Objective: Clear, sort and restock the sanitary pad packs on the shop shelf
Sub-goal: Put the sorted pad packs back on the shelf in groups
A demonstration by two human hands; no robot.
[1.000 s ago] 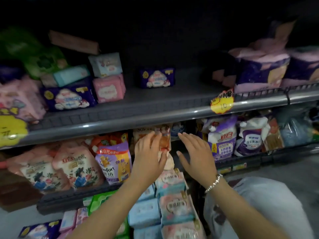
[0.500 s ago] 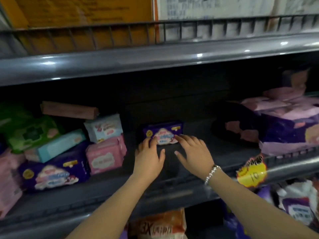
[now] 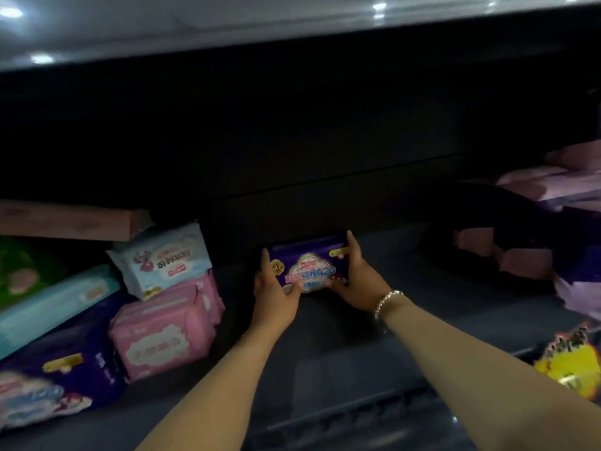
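Both hands clasp a purple pad pack (image 3: 310,266) at the middle of the dark shelf (image 3: 341,369), the left hand (image 3: 274,289) gripping its left end and the right hand (image 3: 359,281) its right end. Left of it lies a heap: a pink pack (image 3: 162,333) under a white pack (image 3: 161,258).

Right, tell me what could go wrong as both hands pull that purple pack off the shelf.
The left hand and right hand pinch only the ends of the purple pack, so it could sag or slip. Swinging it left might knock the tilted white pack off the pink packs.
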